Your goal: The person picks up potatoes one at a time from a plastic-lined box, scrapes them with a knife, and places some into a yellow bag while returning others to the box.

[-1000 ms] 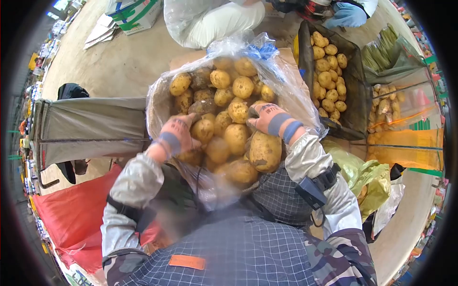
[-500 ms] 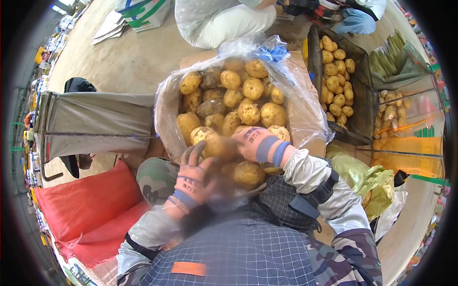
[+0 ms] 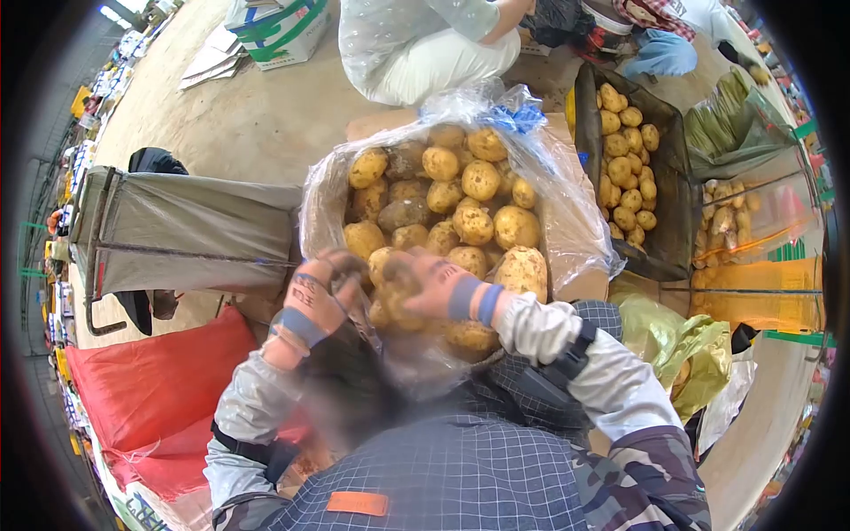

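My left hand [image 3: 319, 296], in an orange and grey work glove, is at the near left edge of a plastic-lined cardboard box. Its fingers curl inward; whatever they may hold is hidden. Just to the right, my right hand [image 3: 434, 285], gloved alike, reaches over potatoes at the near side of the box, its fingers smeared by motion. Many yellow potatoes [image 3: 474, 225] fill the box, some darker and dirt-covered [image 3: 405, 214]. Clear plastic lining [image 3: 320, 208] drapes over the rim. A large potato [image 3: 522, 273] lies right of my right hand.
A black-lined crate [image 3: 670, 208] of cleaner potatoes stands to the right. Beside it is a yellow-green plastic bag [image 3: 673, 341]. At left are a grey cloth-covered frame [image 3: 195, 221] and red sacks [image 3: 168, 372]. Another person [image 3: 425, 53] crouches beyond the box.
My left hand has moved left and up, away from the pale potato it was touching, to the box edge. My right hand has shifted left and slightly down over the potatoes.
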A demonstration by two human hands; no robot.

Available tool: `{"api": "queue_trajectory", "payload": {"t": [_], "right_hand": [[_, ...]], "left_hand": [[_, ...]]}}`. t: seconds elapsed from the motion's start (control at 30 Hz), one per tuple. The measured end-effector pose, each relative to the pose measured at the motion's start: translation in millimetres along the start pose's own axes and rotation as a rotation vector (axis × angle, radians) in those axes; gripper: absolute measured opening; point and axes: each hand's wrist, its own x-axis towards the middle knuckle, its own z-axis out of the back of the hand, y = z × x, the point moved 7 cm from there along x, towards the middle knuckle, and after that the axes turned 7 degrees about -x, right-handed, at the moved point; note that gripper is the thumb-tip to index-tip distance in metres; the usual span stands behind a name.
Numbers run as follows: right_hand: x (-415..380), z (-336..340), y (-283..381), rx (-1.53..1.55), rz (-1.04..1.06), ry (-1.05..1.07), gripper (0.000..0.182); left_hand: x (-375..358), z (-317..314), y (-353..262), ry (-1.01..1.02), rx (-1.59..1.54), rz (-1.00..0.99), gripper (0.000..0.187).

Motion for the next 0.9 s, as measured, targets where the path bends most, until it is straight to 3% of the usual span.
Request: {"api": "queue_trajectory", "payload": {"t": [0.07,0.13,0.3,0.4,0.5,0.6,0.63,0.73,0.9], "right_hand": [[-21.3,8.9,0.1,-0.052,0.043,-0.038,0.056],[-41.3,17.0,-2.9,-0.25,0.104,-0.04,0.047],[-38.7,39.0,-29.9,-0.35,-0.173,-0.118,0.026],[-33.8,56.9,-32.8,-0.359,-0.159,-0.217,0.023],[-29.7,65.7,-42.7,-0.364,-0.17,-0.389,0.023],[-3.4,78.2,-28.5,-0.46,-0.065,-0.262,0.026],[9.5,73.4,-20.6,-0.644,0.089,-0.172,0.03],[72.8,38.5,-36.8,-0.689,-0.025,0.193,0.031],[121.4,-25.0,-50.4,-0.712,0.175,0.304,0.031]], "left_hand": [[18.6,19.6,11.9,-0.119,0.094,-0.075,0.02],[45.9,17.1,37.1,-0.036,0.101,0.02,0.026],[107.3,-35.4,102.5,0.223,0.471,0.247,0.044],[120.3,-58.6,84.8,0.465,0.707,0.333,0.056],[105.4,-63.3,70.0,0.575,0.633,0.214,0.062],[73.2,-56.3,60.7,0.566,0.536,0.141,0.06],[68.3,-52.5,60.9,0.578,0.489,0.131,0.057],[46.8,-49.8,60.6,0.606,0.342,0.126,0.053],[41.1,-33.3,38.7,0.506,0.445,0.212,0.043]]}}
